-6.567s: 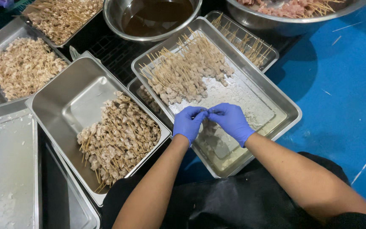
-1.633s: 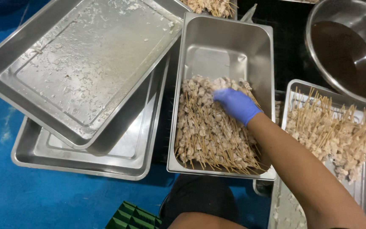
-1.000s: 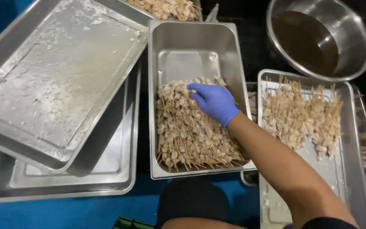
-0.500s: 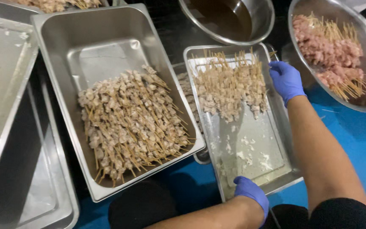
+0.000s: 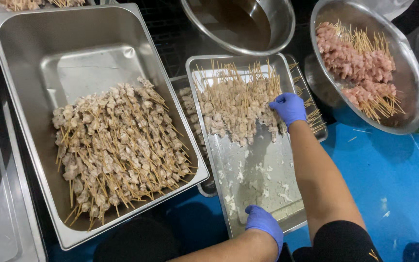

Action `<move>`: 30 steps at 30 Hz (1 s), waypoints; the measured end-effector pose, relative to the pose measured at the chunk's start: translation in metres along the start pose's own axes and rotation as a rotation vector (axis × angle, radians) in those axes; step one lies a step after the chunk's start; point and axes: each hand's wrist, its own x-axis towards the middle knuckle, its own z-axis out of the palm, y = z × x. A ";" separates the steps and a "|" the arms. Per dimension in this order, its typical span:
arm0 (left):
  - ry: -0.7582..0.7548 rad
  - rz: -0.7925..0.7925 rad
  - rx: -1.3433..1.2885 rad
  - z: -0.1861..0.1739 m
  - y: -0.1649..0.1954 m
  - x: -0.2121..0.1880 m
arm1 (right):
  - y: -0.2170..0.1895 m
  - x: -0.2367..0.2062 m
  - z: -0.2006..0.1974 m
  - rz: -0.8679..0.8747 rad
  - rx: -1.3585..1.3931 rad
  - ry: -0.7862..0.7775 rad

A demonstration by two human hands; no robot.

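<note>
- Now the right hand (image 5: 289, 107), in a blue glove, reaches to the far end of the flat steel tray (image 5: 263, 191), its fingers curled down over the pile of pale meat skewers (image 5: 236, 106) lying there; whether they grip one I cannot tell.
- The left hand (image 5: 264, 225), also gloved in blue, rests on the near edge of that tray, fingers bent over the rim.
- Left of the tray, a deep steel pan (image 5: 35, 58) holds a larger heap of skewers (image 5: 117, 150).
- At the far right, a round bowl (image 5: 413, 92) carries pinker raw skewers (image 5: 360, 63).
- Behind the tray stands another bowl (image 5: 282, 24) with brown liquid.
- All of it sits on a blue table (image 5: 389, 170).
</note>
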 end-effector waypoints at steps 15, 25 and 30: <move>0.039 0.015 -0.003 0.006 -0.002 0.000 | 0.057 -0.027 -0.038 0.075 0.599 0.174; 0.003 -0.047 -0.051 0.009 -0.004 0.019 | 0.011 0.034 -0.012 0.022 -0.073 0.099; 0.009 -0.014 -0.034 0.008 -0.001 0.025 | -0.006 0.045 -0.008 0.215 -0.236 0.017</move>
